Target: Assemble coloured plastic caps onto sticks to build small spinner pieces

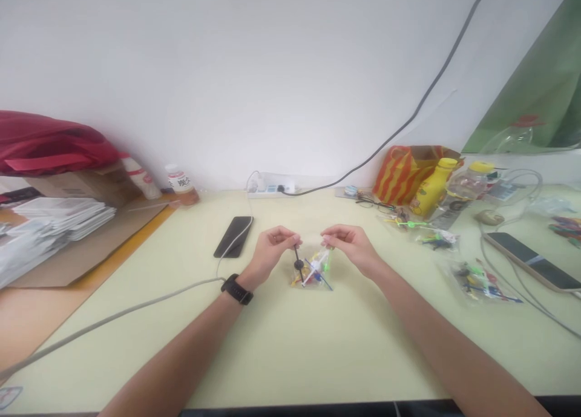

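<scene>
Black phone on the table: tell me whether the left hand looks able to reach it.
Probably yes: the black phone lies close beside the left hand, with just a thin cable across it. That hand seems to pinch the clear bag, so it might need freeing.

The plastic bag (312, 286) looks glossy, the tabletop (290, 350) smooth.

1. Two bare hands: your left hand (275, 250) and your right hand (351, 246).
2. At least four small clear plastic bags of multicoloured plastic pieces (313, 275), one held by you.
3. Two rectangular, dark-screened phones (230, 230).
4. One black wristwatch (236, 289), yours.
5. Two yellow-capped bottles (430, 191): one yellow, one clear plastic.
6. One red-and-yellow striped bag (394, 175).
</scene>
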Demonstrator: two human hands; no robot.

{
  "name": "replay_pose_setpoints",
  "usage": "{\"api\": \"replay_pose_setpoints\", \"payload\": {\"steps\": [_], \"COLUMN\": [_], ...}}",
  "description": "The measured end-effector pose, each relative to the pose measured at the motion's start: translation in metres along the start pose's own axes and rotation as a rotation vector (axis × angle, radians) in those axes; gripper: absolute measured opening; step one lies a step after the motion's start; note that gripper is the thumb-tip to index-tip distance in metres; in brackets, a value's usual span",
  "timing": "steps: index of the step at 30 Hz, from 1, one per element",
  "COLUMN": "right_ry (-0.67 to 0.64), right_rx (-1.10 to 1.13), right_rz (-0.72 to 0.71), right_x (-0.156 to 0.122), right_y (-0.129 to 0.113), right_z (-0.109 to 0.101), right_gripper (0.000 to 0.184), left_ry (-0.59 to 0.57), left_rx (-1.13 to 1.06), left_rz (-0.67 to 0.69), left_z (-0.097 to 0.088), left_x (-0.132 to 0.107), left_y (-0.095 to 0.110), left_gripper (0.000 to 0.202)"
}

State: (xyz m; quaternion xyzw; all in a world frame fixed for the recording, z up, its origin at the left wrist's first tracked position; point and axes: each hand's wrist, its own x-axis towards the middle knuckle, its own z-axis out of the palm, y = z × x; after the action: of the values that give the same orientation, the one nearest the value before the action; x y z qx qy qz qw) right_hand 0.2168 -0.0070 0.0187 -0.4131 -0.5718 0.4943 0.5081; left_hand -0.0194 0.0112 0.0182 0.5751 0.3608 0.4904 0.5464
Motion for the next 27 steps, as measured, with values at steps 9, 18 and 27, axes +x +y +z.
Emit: {"api": "replay_pose_setpoints", "payload": {"steps": [9,18,27], "right_ry": [-0.022,0.023,0.086], "right_rx": [0.033,0.159,-0.032], "right_rz": [0.008,0.033,-0.091], "right_x": [-0.001,0.003,-0.002], "right_y": [-0.002,0.006,0.000], "right_z": [-0.001,-0.002,0.007], "right_gripper": [0.033,0.018,0.029], "left_ry": [-0.027,-0.006,0.077], "left_rx": [-0.025,-0.196,-0.007], "left_rz": [-0.038,-0.057,0.042], "left_z": [-0.007,-0.001,0.005], "left_x": [0.001,0.001,-0.002], "left_y": [0.005,0.005,0.000], "left_gripper": [0.026,0.010,0.028]}}
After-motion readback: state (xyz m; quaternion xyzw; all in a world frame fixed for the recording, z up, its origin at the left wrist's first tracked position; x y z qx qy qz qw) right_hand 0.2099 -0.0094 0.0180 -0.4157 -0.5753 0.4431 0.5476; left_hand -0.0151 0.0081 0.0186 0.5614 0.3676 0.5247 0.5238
